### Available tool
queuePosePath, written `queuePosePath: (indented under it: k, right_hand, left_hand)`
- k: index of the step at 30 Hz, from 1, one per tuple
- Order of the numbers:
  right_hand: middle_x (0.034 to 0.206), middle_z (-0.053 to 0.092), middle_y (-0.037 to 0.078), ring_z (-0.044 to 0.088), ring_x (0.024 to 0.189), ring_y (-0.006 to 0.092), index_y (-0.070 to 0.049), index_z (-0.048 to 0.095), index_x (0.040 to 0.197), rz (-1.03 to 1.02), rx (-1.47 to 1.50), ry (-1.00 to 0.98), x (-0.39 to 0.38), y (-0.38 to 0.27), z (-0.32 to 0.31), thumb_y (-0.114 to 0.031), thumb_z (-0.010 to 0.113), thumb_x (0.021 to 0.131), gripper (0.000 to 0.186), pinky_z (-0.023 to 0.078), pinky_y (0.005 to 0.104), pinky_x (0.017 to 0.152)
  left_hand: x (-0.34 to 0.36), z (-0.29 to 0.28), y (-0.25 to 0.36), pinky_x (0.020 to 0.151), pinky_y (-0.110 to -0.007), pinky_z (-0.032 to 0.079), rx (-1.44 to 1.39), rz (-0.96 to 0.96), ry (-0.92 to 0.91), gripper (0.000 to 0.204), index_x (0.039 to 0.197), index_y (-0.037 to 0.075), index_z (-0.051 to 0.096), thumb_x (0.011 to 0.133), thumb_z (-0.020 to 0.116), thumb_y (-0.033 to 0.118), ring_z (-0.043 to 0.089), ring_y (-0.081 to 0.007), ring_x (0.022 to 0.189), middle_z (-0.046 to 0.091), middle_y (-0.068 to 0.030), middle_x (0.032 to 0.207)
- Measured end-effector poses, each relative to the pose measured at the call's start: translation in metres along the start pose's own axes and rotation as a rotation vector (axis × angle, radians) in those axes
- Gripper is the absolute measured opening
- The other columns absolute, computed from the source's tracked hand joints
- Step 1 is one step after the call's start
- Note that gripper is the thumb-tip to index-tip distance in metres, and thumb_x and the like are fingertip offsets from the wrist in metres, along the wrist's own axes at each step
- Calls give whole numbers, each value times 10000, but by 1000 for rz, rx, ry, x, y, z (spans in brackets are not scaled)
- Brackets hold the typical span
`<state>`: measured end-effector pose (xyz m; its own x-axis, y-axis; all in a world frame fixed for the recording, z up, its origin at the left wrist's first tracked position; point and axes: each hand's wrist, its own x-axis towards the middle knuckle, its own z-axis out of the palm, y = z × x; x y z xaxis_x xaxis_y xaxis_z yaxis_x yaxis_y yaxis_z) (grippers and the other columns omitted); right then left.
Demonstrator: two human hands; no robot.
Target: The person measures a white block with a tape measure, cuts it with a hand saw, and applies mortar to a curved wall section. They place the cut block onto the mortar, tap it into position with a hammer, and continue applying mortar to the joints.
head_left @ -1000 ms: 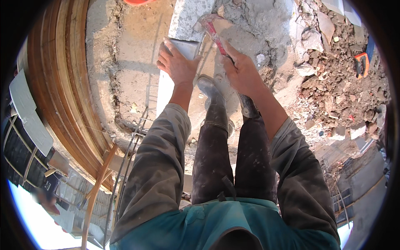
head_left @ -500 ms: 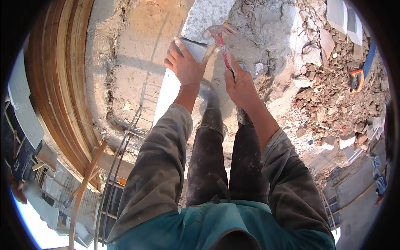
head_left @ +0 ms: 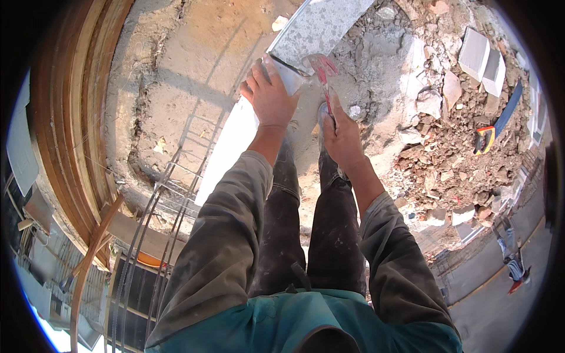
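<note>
My left hand (head_left: pixel 272 100) grips a long, pale metal channel (head_left: pixel 226 150), fingers over its left side and thumb toward its right edge. The channel runs from beside my left leg up to the top of the view. Just beyond my fingertips a dark slit crosses it, and the speckled grey far length (head_left: pixel 321 29) continues past the slit at a slight angle. My right hand (head_left: pixel 342 136) is closed round the handle of a claw hammer (head_left: pixel 326 82), red and worn. Its slightly blurred head is at the slit's right end; whether it touches the metal I cannot tell.
Stacked brown boards (head_left: pixel 65 117) curve along the left, with steel rebar (head_left: pixel 156 206) near my left arm. On the right lie broken rubble (head_left: pixel 432 170), a handsaw (head_left: pixel 485 140) with an orange-and-black handle, and pale folded sheet pieces (head_left: pixel 481 59). A person (head_left: pixel 515 265) appears far right.
The whole view has shifted, bringing the saw and rubble leftward. The hammer's head has tilted and remains close to the slit. My left hand keeps its place on the channel.
</note>
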<state>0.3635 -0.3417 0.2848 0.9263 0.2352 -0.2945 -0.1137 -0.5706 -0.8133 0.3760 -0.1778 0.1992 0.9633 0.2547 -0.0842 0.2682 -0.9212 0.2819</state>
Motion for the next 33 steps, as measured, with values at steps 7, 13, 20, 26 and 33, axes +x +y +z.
queuePosePath:
  k: [7, 13, 20, 26, 33]
  right_hand:
    - [1059, 654, 281, 683, 939, 366, 9, 422, 1413, 46, -128, -129, 9, 0, -7, -59, 538, 946, 486, 523, 376, 795]
    - [935, 653, 209, 653, 791, 312, -15, 502, 1367, -90, -374, -55, 32, -19, -65, -145, 561, 943, 447, 516, 372, 721]
    - [951, 576, 130, 613, 804, 305, -107, 597, 1267, -259, -857, 71, 166, 2, -127, -214, 650, 889, 396, 504, 413, 714]
    - [1012, 541, 226, 571, 932, 386, -96, 562, 1331, -307, -879, 172, 297, 48, -162, -236, 633, 882, 476, 477, 473, 815]
    - [1090, 511, 298, 519, 978, 419, -35, 412, 1444, -351, -847, -75, 342, 75, -170, -233, 590, 906, 601, 434, 470, 889]
  left_hand:
    - [-3, -8, -15, 1075, -635, 186, -146, -10, -33, 1184, 1477, -1, 261, 576, 860, 481, 294, -392, 1353, 291, -231, 1496]
    - [-50, -46, -28, 1100, -659, 130, -301, -269, -168, 1201, 1501, 34, 215, 580, 876, 433, 183, -422, 1422, 195, -247, 1529]
    - [-96, -50, -67, 1101, -683, 73, -298, -448, -260, 1132, 1502, 42, 235, 630, 859, 405, 110, -447, 1445, 152, -249, 1552]
    - [-95, -50, -73, 1113, -664, 97, -215, -473, -393, 1109, 1510, 74, 235, 649, 842, 423, 128, -417, 1451, 167, -208, 1561]
    - [-96, -45, -76, 1147, -641, 88, -153, -499, -284, 1121, 1525, 157, 230, 628, 852, 412, 114, -385, 1465, 141, -168, 1582]
